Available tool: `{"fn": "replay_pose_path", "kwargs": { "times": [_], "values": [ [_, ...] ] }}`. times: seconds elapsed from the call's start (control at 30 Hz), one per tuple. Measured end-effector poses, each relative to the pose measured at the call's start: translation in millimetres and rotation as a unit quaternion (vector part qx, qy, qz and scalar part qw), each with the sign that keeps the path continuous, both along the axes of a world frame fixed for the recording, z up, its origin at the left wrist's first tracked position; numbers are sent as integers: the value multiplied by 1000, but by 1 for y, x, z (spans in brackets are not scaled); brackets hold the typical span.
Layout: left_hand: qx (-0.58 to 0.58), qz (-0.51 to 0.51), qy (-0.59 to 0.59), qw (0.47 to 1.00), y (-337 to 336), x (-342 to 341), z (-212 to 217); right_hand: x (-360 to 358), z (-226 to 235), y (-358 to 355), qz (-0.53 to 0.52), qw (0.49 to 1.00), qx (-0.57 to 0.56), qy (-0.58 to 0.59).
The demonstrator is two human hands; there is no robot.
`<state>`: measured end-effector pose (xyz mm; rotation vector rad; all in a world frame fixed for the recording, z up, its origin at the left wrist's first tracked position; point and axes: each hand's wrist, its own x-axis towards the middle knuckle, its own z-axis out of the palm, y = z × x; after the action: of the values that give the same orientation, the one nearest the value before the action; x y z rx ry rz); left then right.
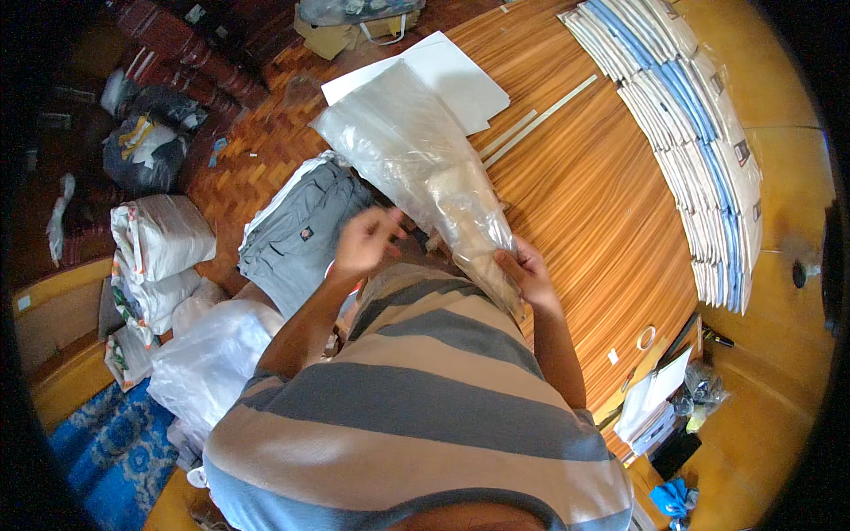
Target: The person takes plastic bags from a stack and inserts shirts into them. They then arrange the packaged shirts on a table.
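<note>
Head view: two hands on a clear plastic bag (pixel 416 159) above the wooden tabletop (pixel 584 195).

The right hand (pixel 529 273) is closed on the bag's lower edge, where a pale folded item sits inside; the bag stretches up and away from it. The left hand (pixel 365 241), fingers curled, is just beside the bag's left edge; whether it grips is unclear. Grey folded garments (pixel 301 234) lie below left.

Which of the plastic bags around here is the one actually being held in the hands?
The long clear plastic bag over the wooden table: the right hand grips its lower end. The white bags on the floor lie untouched.
</note>
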<state>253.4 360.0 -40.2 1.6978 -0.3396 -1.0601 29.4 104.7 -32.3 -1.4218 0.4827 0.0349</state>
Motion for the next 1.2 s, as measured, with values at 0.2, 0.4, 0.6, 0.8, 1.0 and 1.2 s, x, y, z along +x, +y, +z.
{"fn": "replay_pose_path", "kwargs": {
  "times": [0.2,0.4,0.6,0.8,1.0,1.2],
  "values": [
    [-98,24,89,991,-30,2,6,31,-9,11,7,999,16,-38],
    [-91,149,115,978,-36,0,-7,32,0,-8,94,995,-24,27],
    [-45,145,-485,861,-38,15,9,1,-9,-28,88,995,-54,-13],
    [-69,-68,-576,812,-30,32,33,-2,-19,-26,58,998,11,-1],
    [-143,-27,-508,849,-37,26,26,24,-18,-11,46,995,88,-32],
    [-134,86,-496,854,-53,16,5,33,-23,-24,85,996,-14,-28]
  ]
}}
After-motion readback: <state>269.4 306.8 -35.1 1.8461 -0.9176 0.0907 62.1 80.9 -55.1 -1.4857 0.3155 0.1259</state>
